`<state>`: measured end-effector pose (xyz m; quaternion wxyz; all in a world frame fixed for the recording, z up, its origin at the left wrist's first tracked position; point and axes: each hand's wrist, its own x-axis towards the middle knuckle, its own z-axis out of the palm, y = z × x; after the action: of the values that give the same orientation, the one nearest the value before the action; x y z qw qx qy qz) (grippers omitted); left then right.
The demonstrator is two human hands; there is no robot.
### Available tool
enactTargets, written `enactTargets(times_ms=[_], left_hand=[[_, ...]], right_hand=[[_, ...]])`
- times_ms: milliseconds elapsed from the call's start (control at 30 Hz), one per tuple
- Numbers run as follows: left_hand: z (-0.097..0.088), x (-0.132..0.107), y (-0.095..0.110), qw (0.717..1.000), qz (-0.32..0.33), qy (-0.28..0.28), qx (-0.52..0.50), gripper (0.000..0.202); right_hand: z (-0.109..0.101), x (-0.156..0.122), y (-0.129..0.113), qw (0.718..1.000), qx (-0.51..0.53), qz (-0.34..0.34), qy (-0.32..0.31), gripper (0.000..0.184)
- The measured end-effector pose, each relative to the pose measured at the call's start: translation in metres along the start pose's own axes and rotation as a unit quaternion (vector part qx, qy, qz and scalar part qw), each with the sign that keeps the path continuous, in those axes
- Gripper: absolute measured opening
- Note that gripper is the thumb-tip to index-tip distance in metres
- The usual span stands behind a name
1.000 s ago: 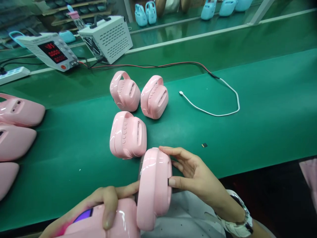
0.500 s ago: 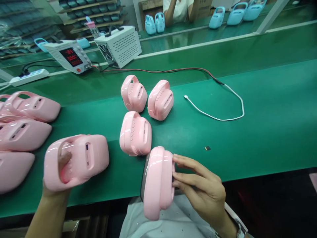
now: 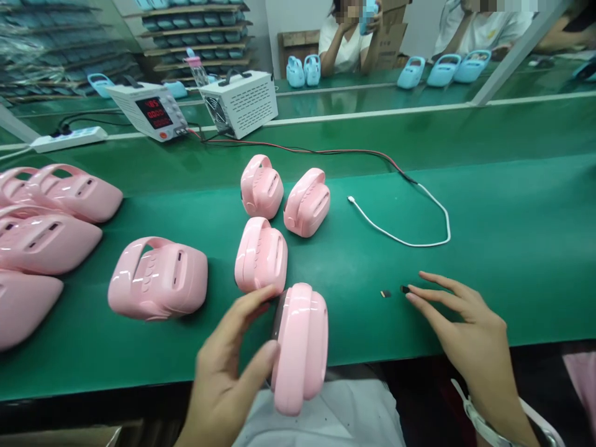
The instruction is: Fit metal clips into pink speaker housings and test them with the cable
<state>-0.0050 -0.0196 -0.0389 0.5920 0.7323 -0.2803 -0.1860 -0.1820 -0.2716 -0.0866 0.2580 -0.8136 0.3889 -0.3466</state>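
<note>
At the table's near edge stands a pink handled device (image 3: 300, 347) with a dark front panel facing left. My left hand (image 3: 233, 360) is beside that panel, thumb and forefinger spread apart at its left side; whether they touch it is hard to tell. My right hand (image 3: 460, 323) pinches a small black memory card (image 3: 404, 289) between thumb and fingertips, just above the table. A second memory card (image 3: 385, 293) lies on the green surface to its left. Another pink device (image 3: 161, 279) stands at the left, with no hand on it.
Three pink devices (image 3: 261, 254) stand mid-table, and several more (image 3: 69, 242) crowd the left. A white cable (image 3: 400, 239) curves across the right half. Behind are two power supply boxes (image 3: 242, 102), a power strip (image 3: 69, 139), blue devices (image 3: 412, 72) and other people.
My left hand has let go of the left pink device and moved right to the near one. My right hand has left the near device, moving right with a memory card. The view has shifted.
</note>
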Motion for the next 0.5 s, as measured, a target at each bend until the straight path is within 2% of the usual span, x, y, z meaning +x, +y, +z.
enactTargets(times_ms=[67, 167, 267, 333, 400, 500], left_hand=[[0.021, 0.001, 0.008, 0.997, -0.036, -0.062, -0.003, 0.042], [0.029, 0.008, 0.01, 0.993, -0.087, -0.063, -0.039, 0.043], [0.031, 0.008, 0.005, 0.981, -0.12, -0.045, -0.145, 0.044], [0.035, 0.004, 0.0, 0.977, -0.102, -0.007, -0.189, 0.047], [0.04, 0.0, -0.004, 0.985, -0.065, 0.051, -0.151, 0.054], [0.044, -0.004, -0.008, 0.992, -0.034, 0.109, -0.046, 0.071]], right_hand=[[-0.002, 0.004, 0.01, 0.999, -0.018, 0.022, -0.022, 0.031], [-0.004, 0.008, 0.008, 0.998, -0.035, 0.044, -0.037, 0.035], [-0.003, 0.015, -0.02, 0.998, 0.02, 0.046, -0.034, 0.03], [0.006, 0.024, -0.049, 0.989, 0.119, 0.016, -0.082, 0.022], [0.024, 0.036, -0.08, 0.957, 0.225, -0.031, -0.181, 0.019], [0.067, 0.054, -0.119, 0.881, 0.332, -0.062, -0.331, 0.032]])
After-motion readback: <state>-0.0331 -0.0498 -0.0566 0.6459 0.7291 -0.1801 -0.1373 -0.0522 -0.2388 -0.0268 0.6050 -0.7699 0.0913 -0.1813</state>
